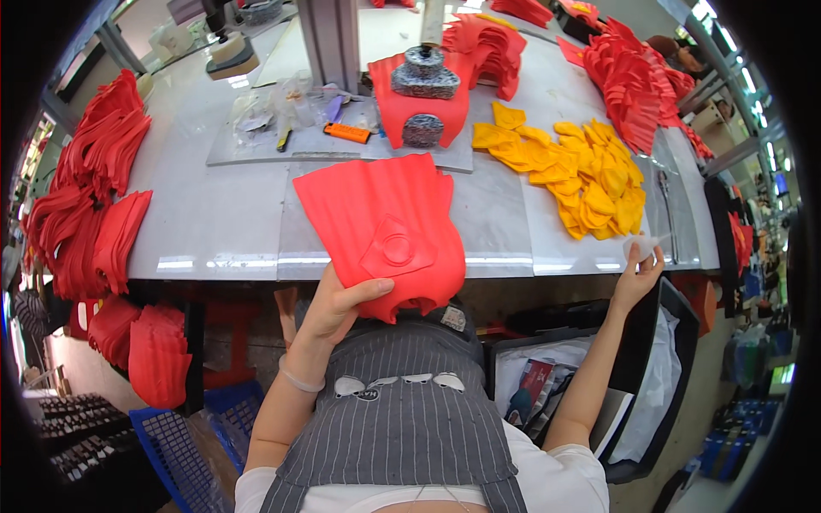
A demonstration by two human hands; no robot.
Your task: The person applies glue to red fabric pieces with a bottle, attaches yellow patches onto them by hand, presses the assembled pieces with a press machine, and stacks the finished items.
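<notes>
From where I stand, the person's left hand [327, 309] is clamped on the rim of a curved red piece [368, 218], thumb on top, holding it up at the front edge of the surface [214, 231]. The right hand [633, 280], well off to the right, has its fingers gathered around a small whitish thing [641, 248], too small to make out.

Just beyond the right hand a thin tool [668, 214] lies lengthwise, and a loose heap of yellow pieces [599, 184] spreads ahead and to its left. Straight beyond the left hand, past the held piece, a speckled fixture [424, 75] has another red piece draped about it; beside that, an upright metal post [332, 43] blocks part of the far side. An orange tool [346, 132] lies in front of the post. Far left of the left hand sit stacks of red pieces [103, 145]; below the right hand is an open bin [676, 368].
</notes>
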